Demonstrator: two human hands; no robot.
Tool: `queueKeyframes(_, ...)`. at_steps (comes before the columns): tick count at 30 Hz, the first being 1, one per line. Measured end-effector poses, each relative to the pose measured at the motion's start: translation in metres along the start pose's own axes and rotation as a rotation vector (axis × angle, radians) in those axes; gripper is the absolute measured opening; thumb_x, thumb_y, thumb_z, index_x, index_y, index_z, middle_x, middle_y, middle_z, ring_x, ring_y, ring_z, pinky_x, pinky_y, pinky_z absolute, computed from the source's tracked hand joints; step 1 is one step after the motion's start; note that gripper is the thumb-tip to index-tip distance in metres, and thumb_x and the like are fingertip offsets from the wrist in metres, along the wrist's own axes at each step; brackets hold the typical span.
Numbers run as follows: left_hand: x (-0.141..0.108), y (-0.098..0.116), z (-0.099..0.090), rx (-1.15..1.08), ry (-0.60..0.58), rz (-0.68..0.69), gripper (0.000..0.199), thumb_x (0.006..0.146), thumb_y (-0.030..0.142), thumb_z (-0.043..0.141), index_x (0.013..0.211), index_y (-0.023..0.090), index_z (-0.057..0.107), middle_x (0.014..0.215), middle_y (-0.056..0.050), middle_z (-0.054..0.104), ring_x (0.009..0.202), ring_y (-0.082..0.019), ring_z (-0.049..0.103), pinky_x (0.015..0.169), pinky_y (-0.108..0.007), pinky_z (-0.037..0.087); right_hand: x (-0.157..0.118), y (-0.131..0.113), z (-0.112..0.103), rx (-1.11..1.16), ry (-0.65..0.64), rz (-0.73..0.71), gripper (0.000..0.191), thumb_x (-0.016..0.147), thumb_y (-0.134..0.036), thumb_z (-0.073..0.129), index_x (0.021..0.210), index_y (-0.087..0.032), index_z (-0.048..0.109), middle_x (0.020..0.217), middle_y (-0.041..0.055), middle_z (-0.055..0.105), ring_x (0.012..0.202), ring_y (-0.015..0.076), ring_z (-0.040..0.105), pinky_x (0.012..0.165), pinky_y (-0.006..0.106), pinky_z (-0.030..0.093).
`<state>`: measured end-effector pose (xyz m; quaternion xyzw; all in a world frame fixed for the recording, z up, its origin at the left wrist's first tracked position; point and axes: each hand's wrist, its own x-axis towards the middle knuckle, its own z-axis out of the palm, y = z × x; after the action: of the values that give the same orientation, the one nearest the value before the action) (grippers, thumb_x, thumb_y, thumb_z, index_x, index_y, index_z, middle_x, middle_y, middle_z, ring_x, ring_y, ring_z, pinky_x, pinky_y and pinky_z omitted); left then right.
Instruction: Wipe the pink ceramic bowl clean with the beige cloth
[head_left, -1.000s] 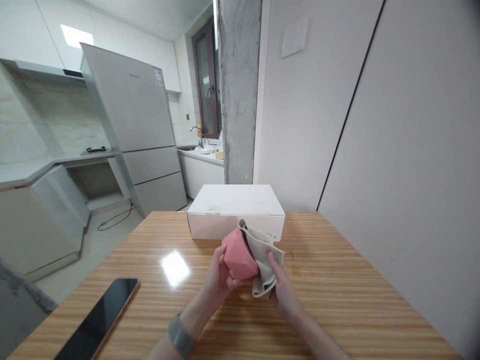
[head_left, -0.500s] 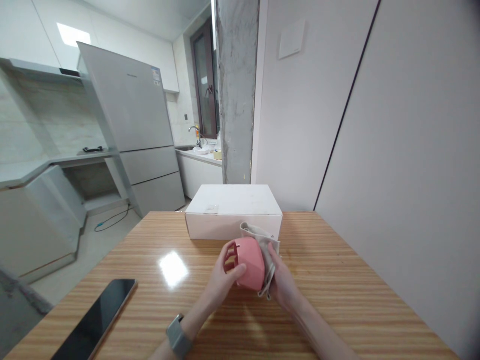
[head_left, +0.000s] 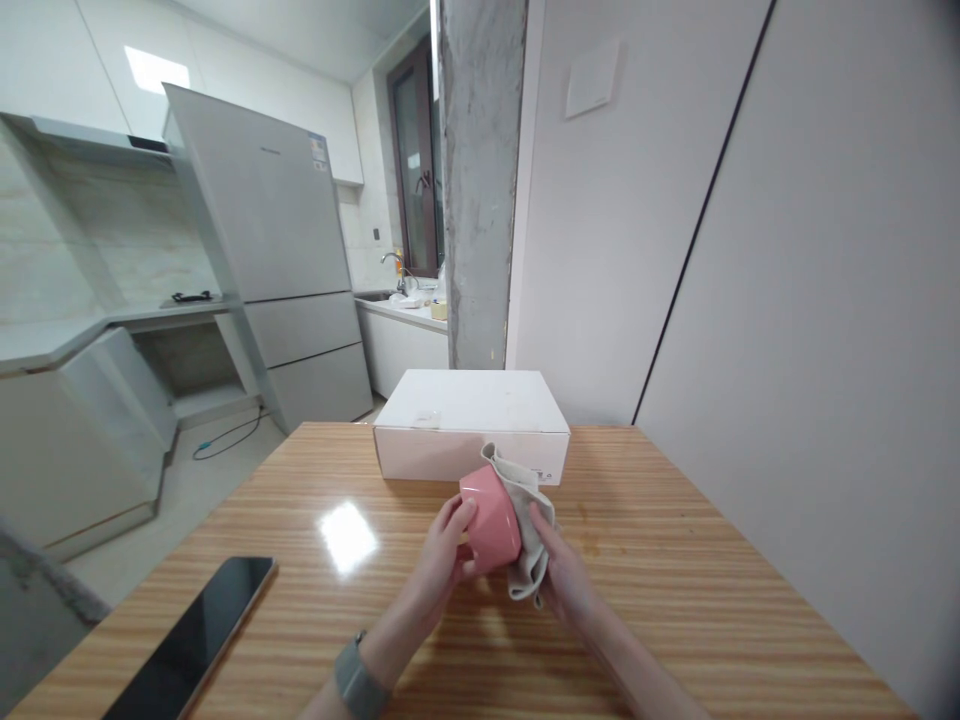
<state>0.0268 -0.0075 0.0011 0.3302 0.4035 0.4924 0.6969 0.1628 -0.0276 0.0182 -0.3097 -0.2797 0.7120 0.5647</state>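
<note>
A pink bowl (head_left: 491, 518), turned on its side, is gripped at its left rim by my left hand (head_left: 448, 545), thumb on the outer wall. My right hand (head_left: 562, 565) is closed on a light grey cloth (head_left: 529, 515) and presses it against the bowl's right side, at the base. Folds of the cloth hang below and stick up above the bowl. The inside of the bowl faces away to the left and is mostly hidden, as are several fingers of my right hand behind the cloth.
Behind my hands a white box (head_left: 472, 410) lies on the wood-grain table (head_left: 690, 600). A dark phone (head_left: 191, 640) lies at the left front. Past the table stand a grey fridge (head_left: 259, 200), a concrete pillar (head_left: 484, 190) and a pale wall panel (head_left: 600, 230) on the right.
The bowl has turned in my left hand, with its rim swung and its fingers regripped. The cloth has shifted slightly down along the bowl's side with my right hand.
</note>
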Motion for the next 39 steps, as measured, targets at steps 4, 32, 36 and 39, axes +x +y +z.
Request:
queueKeyframes(4,0.003,-0.001,-0.003,0.166,0.076,0.281,0.081,0.065,0.045,0.076,0.133,0.020,0.039,0.127,-0.014,0.055,0.100,-0.024,0.062,0.080,-0.033,0.054,0.000,-0.001,0.001,0.072,0.039,0.011,0.039,0.072,-0.046,0.073,0.097,-0.016,0.071,0.091,0.0052,0.076,0.097,0.0230,0.068,0.085,0.030,0.054)
queueKeyframes(32,-0.016,0.033,-0.009,0.657,-0.042,0.758,0.107,0.049,0.021,0.086,0.141,0.030,0.033,0.130,-0.008,0.043,0.119,-0.029,0.048,0.097,-0.041,0.046,0.004,-0.012,-0.002,0.282,0.019,0.156,0.034,0.089,-0.042,0.052,0.107,-0.017,0.067,0.101,0.0082,0.074,0.101,0.0252,0.066,0.091,0.042,0.049)
queueKeyframes(36,-0.006,0.024,-0.011,0.465,0.076,0.568,0.107,0.045,0.020,0.087,0.140,0.026,0.037,0.129,-0.010,0.042,0.112,-0.027,0.054,0.088,-0.035,0.052,-0.002,-0.014,-0.003,0.174,0.120,-0.008,0.032,0.079,-0.043,0.065,0.099,-0.018,0.070,0.099,0.0071,0.075,0.105,0.0274,0.065,0.092,0.041,0.049)
queueKeyframes(39,0.006,0.018,-0.018,0.252,0.154,0.394,0.103,0.050,0.021,0.086,0.140,0.022,0.037,0.130,-0.013,0.045,0.100,-0.023,0.061,0.084,-0.033,0.052,-0.014,-0.026,-0.016,0.089,0.238,-0.097,0.031,0.077,-0.044,0.067,0.096,-0.019,0.071,0.097,0.0065,0.075,0.106,0.0279,0.064,0.092,0.040,0.050)
